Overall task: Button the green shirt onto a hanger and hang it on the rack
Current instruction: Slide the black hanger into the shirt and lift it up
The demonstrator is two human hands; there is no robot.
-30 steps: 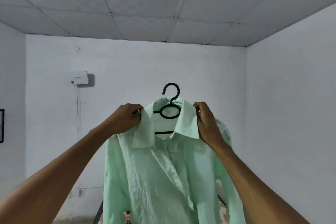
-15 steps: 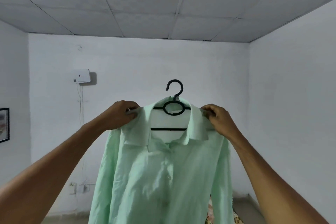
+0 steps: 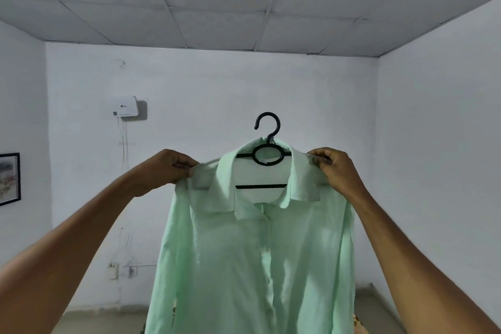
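A pale green shirt hangs in front of me on a black plastic hanger, whose hook sticks up above the collar. The front placket looks closed from the collar down. My left hand pinches the shirt's left shoulder at the hanger's end. My right hand pinches the right shoulder the same way. Both arms are raised and hold the shirt up in the air. No rack is in view.
White walls and a tiled ceiling surround me. A small white box with hanging wires is fixed to the far wall, sockets sit low on it, and a framed picture hangs at the left.
My hands have slid outward from the collar to the shoulders, and the shirt now hangs spread and squarer on the hanger. The view has shifted slightly.
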